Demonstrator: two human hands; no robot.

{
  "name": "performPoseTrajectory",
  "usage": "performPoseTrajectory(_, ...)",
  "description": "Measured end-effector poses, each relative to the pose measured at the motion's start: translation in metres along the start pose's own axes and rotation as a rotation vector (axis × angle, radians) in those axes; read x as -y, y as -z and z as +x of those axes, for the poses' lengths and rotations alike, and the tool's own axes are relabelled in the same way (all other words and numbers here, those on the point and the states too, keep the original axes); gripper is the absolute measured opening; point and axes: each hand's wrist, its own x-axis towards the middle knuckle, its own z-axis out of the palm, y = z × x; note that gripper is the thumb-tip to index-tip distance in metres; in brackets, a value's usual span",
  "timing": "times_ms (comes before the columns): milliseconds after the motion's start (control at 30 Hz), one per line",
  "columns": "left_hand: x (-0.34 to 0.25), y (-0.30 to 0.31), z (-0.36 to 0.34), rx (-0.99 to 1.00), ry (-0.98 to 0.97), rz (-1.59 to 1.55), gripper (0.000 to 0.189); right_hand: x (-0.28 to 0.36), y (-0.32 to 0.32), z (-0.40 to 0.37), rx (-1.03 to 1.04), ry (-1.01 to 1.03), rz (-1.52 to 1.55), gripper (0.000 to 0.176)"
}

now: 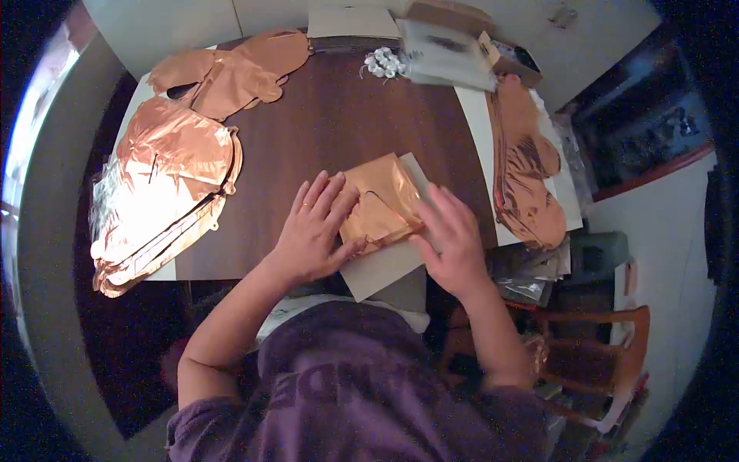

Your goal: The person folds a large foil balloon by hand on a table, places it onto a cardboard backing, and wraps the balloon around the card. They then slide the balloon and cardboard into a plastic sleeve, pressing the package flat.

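Note:
A folded rose-gold foil balloon [377, 202] lies on a pale sheet of card [382, 274] at the table's front edge, one corner of the card jutting past the edge. My left hand [312, 227], wearing a ring, rests spread over the foil's left side, its thumb along the near edge. On the right, my right hand [454, 239] is at the foil's right edge, thumb and fingers apart and slightly blurred. A dark curved line shows on the foil's top face.
Large flat foil balloons [165, 177] are stacked at the left, with another foil balloon [239, 73] behind them. More foil balloons [525, 165] lie at the right. At the back are a white string bundle [383, 63], clear plastic bags [446, 58] and a small box [514, 61]. A wooden chair [627, 350] stands right.

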Motion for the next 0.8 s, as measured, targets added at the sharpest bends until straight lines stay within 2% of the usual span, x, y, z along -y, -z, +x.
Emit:
performPoseTrajectory(33,0.0,0.001,-0.001,0.005,0.0,0.018,0.076,-0.006,-0.01,0.003,-0.007,0.148,-0.157,0.046)
performPoseTrajectory(133,-0.001,0.002,-0.004,0.027,0.006,0.062,0.075,-0.023,-0.033,-0.01,0.191,0.027,-0.18,0.057)
performPoseTrajectory(233,-0.004,0.002,-0.002,0.041,0.013,0.084,0.072,-0.033,-0.028,-0.015,0.269,0.049,-0.294,0.065)
performPoseTrajectory(333,-0.004,0.003,-0.001,0.004,-0.005,0.076,0.069,-0.032,-0.02,-0.015,0.336,0.017,-0.173,0.073)
performPoseTrajectory(533,-0.003,0.006,-0.002,0.042,0.01,0.021,0.071,-0.033,-0.02,-0.017,0.307,0.014,-0.079,0.079)
performPoseTrajectory(633,-0.003,0.006,-0.002,0.036,-0.003,0.017,0.069,-0.032,-0.018,-0.025,0.088,-0.054,0.26,0.065)
performPoseTrajectory(733,-0.003,0.006,-0.001,0.018,-0.019,0.016,0.066,-0.018,-0.009,-0.03,-0.031,-0.429,0.434,0.046)
performPoseTrajectory(800,-0.003,0.007,-0.001,0.028,-0.015,0.008,0.067,-0.025,-0.006,-0.03,0.008,-0.538,0.541,0.038)
